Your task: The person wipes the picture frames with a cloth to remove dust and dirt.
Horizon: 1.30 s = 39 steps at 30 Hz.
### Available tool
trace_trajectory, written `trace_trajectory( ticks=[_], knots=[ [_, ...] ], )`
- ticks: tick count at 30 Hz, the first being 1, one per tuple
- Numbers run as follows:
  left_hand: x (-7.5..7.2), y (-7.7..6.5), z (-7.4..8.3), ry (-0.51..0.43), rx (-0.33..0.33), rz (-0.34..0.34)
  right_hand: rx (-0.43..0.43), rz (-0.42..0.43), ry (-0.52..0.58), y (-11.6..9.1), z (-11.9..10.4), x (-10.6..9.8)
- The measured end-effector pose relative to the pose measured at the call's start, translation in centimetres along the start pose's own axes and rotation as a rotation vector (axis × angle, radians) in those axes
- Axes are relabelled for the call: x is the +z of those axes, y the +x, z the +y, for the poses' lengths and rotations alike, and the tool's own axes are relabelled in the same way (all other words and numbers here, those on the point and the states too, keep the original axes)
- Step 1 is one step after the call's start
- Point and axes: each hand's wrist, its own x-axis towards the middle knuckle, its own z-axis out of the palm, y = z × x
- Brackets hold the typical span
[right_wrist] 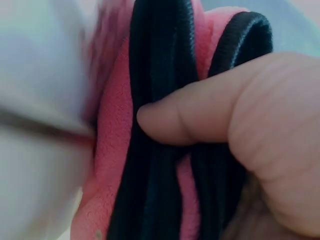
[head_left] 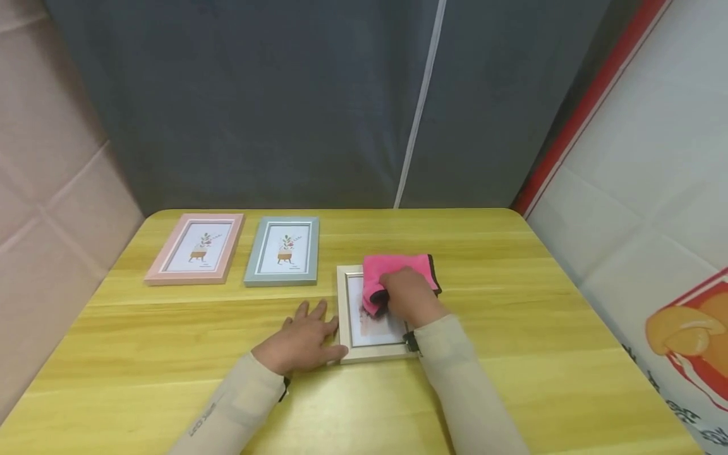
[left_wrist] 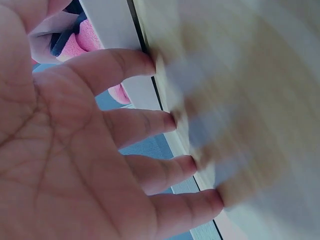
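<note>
- Pink cloth (head_left: 398,272) with dark edging lies bunched on the white picture frame (head_left: 372,351), and our right hand (head_left: 411,296) grips it, thumb (right_wrist: 200,117) pressed into its folds.
- Our left hand (head_left: 301,341) rests flat on the wooden table (head_left: 512,316), straight fingers (left_wrist: 150,120) touching the frame's left edge.
- Farther back, well apart to the left, lie a pink frame (head_left: 195,248) and a blue-grey frame (head_left: 282,251) side by side.
</note>
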Motion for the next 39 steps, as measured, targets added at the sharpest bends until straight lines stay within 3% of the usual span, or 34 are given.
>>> trace_trajectory(
  ticks=[8,18,30,34,39],
  knots=[
    [0.0,0.0,0.0,-0.015,-0.001,0.002,-0.058,0.009,0.034,0.4,-0.8,0.6],
    [-0.1,-0.1,-0.1,-0.005,0.004,0.006,-0.185,0.073,0.177,0.8,-1.7,1.2],
    [0.2,0.2,-0.3,-0.026,0.005,0.017,-0.283,0.016,0.298,0.8,-2.0,0.9],
    [0.1,0.2,-0.2,-0.010,0.003,0.011,-0.248,0.039,0.290,0.2,-1.1,-0.3],
    [0.1,0.0,-0.1,-0.027,-0.002,0.005,-0.082,0.089,0.180,-0.6,0.7,-1.3]
  ],
)
